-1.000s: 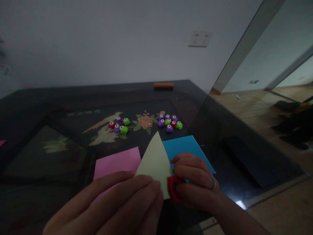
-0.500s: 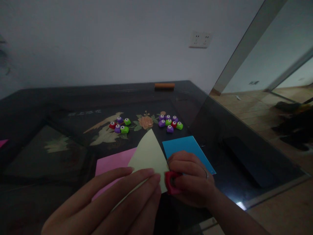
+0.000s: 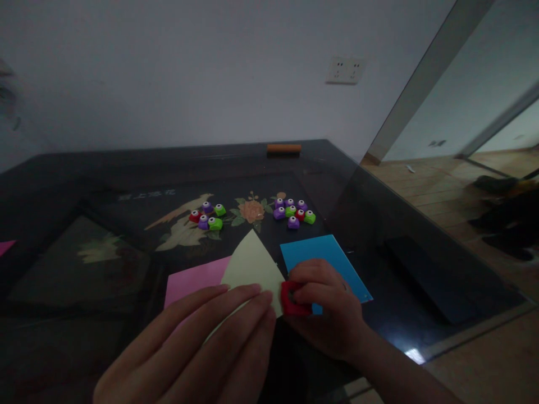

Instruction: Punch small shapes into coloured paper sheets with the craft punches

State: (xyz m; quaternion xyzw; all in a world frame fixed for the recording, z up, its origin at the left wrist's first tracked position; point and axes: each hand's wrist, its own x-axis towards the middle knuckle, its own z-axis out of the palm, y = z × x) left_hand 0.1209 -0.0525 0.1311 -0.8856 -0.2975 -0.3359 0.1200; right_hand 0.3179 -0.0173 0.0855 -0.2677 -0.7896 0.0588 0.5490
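My left hand (image 3: 202, 348) grips a pale yellow sheet of paper (image 3: 250, 264), its fingers lying together over the near part; the thumb is hidden. My right hand (image 3: 328, 314) is closed around a small red craft paper punch (image 3: 290, 300), the thumb on its top. The punch sits against the right edge of the yellow sheet, and I cannot tell how far the paper reaches into it. Partly under the yellow sheet and my left hand shows a pink sheet (image 3: 191, 278). A blue sheet (image 3: 324, 252) lies beyond and beneath my right hand.
Several small purple, green and red punches form one group (image 3: 204, 222) left of centre and another group (image 3: 290, 211) to the right. An orange-brown stick (image 3: 283, 148) lies at the table's back edge. A dark flat slab (image 3: 425, 278) rests on the right; a pink paper corner (image 3: 6, 247) shows far left.
The red punch and my right hand have moved slightly up along the yellow sheet's edge. The sheet's tip has shifted a little left and down, and my left hand slightly right.
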